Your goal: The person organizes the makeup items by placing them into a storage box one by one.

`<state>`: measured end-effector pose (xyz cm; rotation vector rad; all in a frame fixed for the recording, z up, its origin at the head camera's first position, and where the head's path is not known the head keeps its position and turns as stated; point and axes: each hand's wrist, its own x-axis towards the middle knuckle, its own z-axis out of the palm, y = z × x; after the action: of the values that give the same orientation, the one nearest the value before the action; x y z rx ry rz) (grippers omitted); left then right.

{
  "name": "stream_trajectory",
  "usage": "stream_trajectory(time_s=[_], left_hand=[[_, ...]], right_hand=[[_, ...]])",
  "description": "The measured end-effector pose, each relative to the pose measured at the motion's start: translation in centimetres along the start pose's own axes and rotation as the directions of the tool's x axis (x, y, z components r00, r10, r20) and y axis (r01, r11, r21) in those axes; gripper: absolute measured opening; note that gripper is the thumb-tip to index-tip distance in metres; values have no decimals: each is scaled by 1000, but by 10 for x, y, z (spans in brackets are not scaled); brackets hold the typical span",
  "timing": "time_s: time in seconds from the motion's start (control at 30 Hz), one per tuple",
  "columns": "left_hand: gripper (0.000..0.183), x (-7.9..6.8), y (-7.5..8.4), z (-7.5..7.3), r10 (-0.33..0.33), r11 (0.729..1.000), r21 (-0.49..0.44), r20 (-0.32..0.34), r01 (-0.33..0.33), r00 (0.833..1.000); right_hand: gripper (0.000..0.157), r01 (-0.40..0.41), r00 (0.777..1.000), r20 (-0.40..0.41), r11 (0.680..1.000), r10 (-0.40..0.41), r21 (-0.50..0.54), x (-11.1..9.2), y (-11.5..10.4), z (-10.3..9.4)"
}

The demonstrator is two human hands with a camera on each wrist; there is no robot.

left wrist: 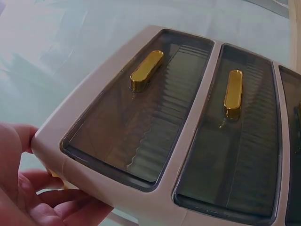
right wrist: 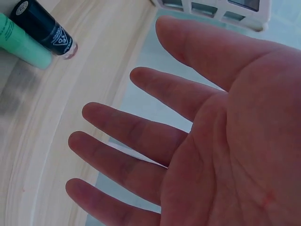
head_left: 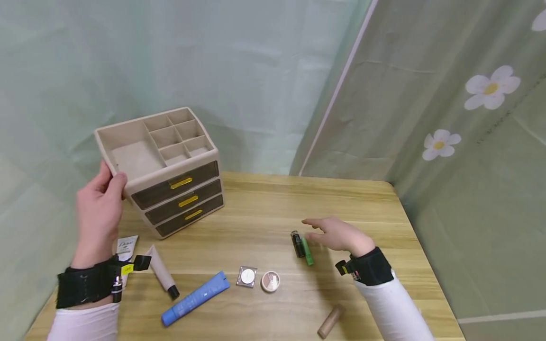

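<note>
A beige drawer organizer [head_left: 141, 182] with dark drawer fronts and gold handles stands at the back left. My left hand [head_left: 100, 206] grips its left upper edge, thumb on top and fingers on the side wall. In the left wrist view the curled fingers [left wrist: 77, 207] reach under that edge. My right hand [head_left: 339, 234] hovers over the table with fingers spread and nothing in them. Just left of it lie a black lipstick-like tube [head_left: 297, 244] and a green tube [head_left: 307, 252], side by side; the right wrist view shows both apart from the fingers.
On the wooden table [head_left: 264, 213] lie a white tube [head_left: 126, 246], a pink tube with a black cap [head_left: 161, 269], a blue tube [head_left: 196, 298], a small square compact [head_left: 247, 276], a round compact [head_left: 270, 281] and a brown tube [head_left: 331, 321]. A curtain [head_left: 256, 85] hangs behind.
</note>
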<state>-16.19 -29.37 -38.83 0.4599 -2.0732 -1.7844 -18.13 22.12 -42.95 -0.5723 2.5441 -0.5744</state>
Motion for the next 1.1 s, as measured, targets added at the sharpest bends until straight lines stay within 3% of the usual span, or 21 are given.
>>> stream_trajectory(time_s=[0.27, 0.43, 0.67, 0.93, 1.1], left_hand=[[53, 4, -2, 9, 61, 983, 169, 53, -69, 997], [52, 6, -2, 18, 80, 978, 183, 93, -96, 992], [50, 6, 0, 25, 103, 972, 200, 116, -125, 988], [53, 2, 1, 41, 152, 945, 263, 180, -197, 972], [53, 0, 2, 60, 205, 925, 281, 196, -255, 959]], right_hand=[[52, 15, 1000, 7, 1000, -15, 21, 0, -1, 2], [53, 31, 999, 10, 998, -32, 50, -7, 1, 5], [55, 132, 991, 1, 983, -133, 124, -14, 5, 5], [49, 162, 979, -151, 976, -139, 148, -4, -5, -5], [41, 196, 939, -316, 966, -136, 166, 7, -14, -21]])
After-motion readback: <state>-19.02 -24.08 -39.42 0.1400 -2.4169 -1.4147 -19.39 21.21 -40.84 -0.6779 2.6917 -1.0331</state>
